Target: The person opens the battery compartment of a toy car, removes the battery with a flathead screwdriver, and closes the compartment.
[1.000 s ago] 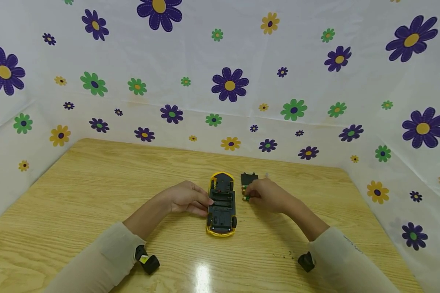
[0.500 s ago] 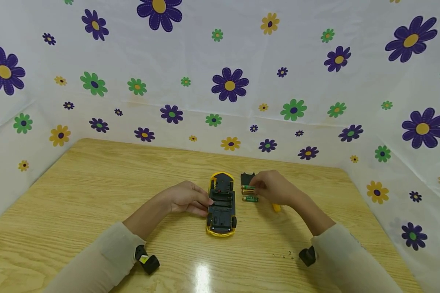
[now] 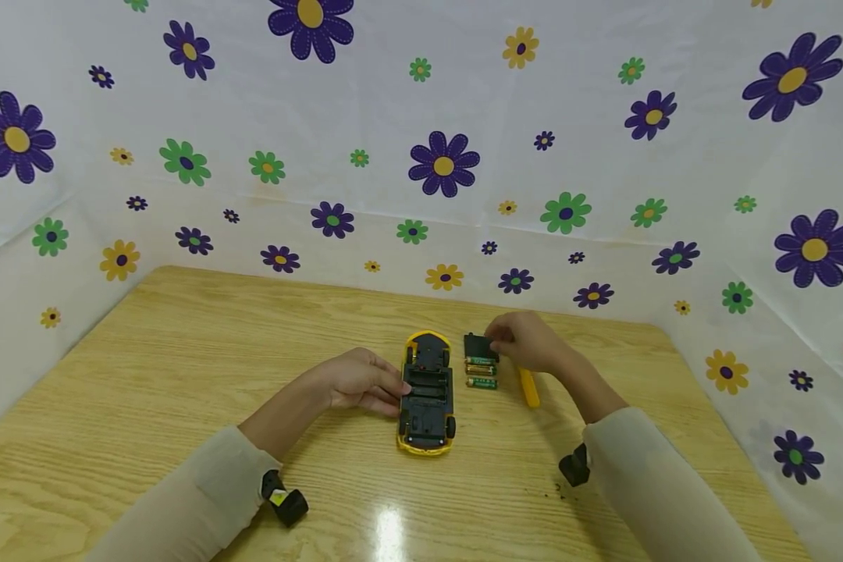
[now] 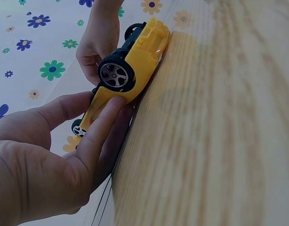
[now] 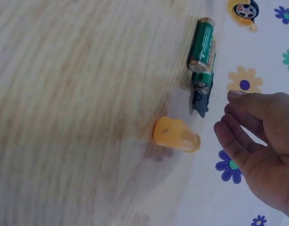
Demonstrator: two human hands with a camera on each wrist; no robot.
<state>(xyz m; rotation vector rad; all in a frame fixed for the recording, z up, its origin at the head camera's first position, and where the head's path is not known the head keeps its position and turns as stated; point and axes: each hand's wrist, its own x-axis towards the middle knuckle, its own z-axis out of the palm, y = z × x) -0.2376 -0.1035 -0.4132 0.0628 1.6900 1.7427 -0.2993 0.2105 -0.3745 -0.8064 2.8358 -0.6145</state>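
A yellow toy car lies wheels up on the table, its black underside showing an uncovered battery compartment. My left hand grips its left side, thumb on the underside edge and fingers along the yellow body. To the right of the car, several green-and-gold batteries lie in a short column below a black battery cover. My right hand hovers by the cover's right edge, fingers loosely bent; in the right wrist view nothing is between the fingers.
A yellow handle lies right of the batteries, its far end hidden under my right hand. Dark specks dot the wooden table at the front right. Flowered white cloth stands along the back and sides.
My right hand has left the batteries and moved up to the cover's right side, uncovering the batteries and the yellow handle. The left hand and car have stayed in place.
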